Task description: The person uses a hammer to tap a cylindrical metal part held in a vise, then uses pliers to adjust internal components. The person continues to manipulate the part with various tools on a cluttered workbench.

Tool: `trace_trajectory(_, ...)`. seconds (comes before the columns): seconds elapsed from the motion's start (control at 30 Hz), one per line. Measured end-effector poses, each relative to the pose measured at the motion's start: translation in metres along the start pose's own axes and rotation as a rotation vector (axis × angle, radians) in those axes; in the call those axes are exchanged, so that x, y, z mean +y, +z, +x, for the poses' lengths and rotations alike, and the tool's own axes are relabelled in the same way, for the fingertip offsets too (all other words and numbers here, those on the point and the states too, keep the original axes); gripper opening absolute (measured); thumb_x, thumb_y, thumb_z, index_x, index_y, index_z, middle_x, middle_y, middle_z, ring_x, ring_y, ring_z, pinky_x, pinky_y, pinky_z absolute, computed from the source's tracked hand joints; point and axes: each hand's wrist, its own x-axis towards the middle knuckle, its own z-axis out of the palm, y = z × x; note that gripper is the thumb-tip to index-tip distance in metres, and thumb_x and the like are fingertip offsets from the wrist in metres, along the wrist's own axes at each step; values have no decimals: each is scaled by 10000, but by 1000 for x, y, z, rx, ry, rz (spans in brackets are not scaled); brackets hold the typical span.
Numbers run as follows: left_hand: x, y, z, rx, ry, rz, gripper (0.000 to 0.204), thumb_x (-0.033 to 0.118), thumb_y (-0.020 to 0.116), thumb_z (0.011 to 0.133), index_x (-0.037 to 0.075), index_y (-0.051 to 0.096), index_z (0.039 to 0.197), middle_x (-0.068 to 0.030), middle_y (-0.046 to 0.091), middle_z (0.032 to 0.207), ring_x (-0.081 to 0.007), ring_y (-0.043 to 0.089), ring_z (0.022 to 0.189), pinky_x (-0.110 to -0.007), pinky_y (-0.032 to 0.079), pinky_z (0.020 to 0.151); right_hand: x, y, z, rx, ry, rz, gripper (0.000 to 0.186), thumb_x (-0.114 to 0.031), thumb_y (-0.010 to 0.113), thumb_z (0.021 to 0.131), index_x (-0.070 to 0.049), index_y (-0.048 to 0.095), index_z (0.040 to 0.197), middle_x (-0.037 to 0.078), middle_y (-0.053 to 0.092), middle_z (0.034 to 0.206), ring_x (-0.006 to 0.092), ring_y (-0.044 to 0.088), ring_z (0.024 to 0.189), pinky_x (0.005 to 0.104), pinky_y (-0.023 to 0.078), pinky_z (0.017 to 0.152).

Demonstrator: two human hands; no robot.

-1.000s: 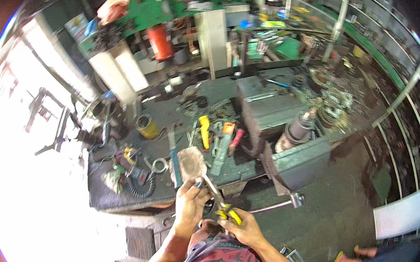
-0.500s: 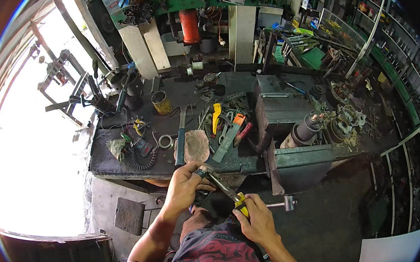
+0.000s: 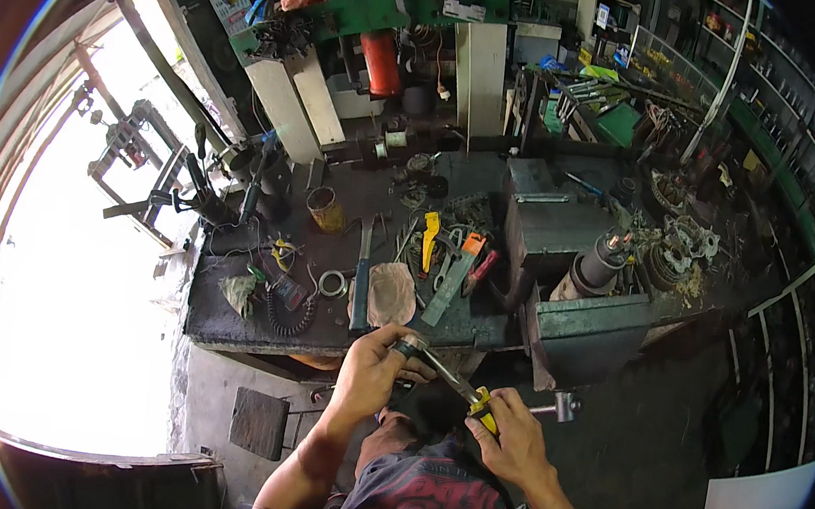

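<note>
My left hand (image 3: pixel 370 377) is closed around a small dark cylindrical part (image 3: pixel 407 348) with a pale end, in front of the bench's near edge. My right hand (image 3: pixel 515 440) grips the handle of a yellow-and-black-handled tool (image 3: pixel 484 411). Its long metal shaft slants up to the left, and the tip meets or lies right beside the small part. Whether the tool is a screwdriver or another kind, I cannot tell. Just beyond my left hand, a hammer (image 3: pixel 363 275) lies beside a shallow pale dish (image 3: pixel 390 294) on the bench.
A large bench vise (image 3: pixel 586 314) holds a dark cylinder (image 3: pixel 603 257); its metal bar (image 3: pixel 564 407) juts out near my right hand. On the bench (image 3: pixel 250 336) lie a yellow cutter (image 3: pixel 430 242), an orange-ended flat blade (image 3: pixel 453 283), a metal ring (image 3: pixel 333 284) and a rusty can (image 3: pixel 325 209).
The whole view has shifted slightly, so the bench and both hands appear a little lower and to the right. Both hands keep their grips on the part and the tool.
</note>
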Motion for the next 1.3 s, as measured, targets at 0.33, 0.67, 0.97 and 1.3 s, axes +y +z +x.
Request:
trace_trajectory(0.33, 11, 1, -5, -8, -27, 206, 209, 61, 500, 1077, -47, 624, 1205, -112, 729, 1013, -205, 769, 877, -292, 604, 790, 2, 11, -9, -64, 22, 136, 343, -287, 705, 987, 4, 628, 1151, 151, 605, 1121, 403, 650, 987, 463, 536, 819)
trace_trajectory(0.67, -36, -5, -4, -313, 120, -763, 884, 623, 487, 1050, 20, 225, 1641, -199, 474, 1471, -345, 545, 1305, -548, 494, 1090, 2, 37, -13, 57, 187, 565, 261, -271, 685, 1015, -17, 646, 1062, 113, 615, 847, 228, 588, 754, 368, 487, 711)
trace_trajectory(0.97, -87, 51, -38, -221, 26, 105, 756, 326, 733, 973, 7, 395, 1569, -103, 546, 1379, -180, 518, 1257, -341, 417, 1098, 18, 74, -9, 127, 141, 485, 295, -289, 616, 1005, -28, 594, 1139, 206, 674, 1016, 449, 669, 910, 474, 522, 781)
trace_trajectory(1.3, -115, 48, -13, -66, -96, -108, 387, 199, 631, 1027, 14, 576, 1362, -142, 650, 1190, -252, 648, 1057, -365, 545, 913, 17, 123, 11, 394, 35, 195, 377, -319, 570, 949, -68, 635, 1222, 223, 632, 1199, 442, 590, 1144, 576, 450, 983)
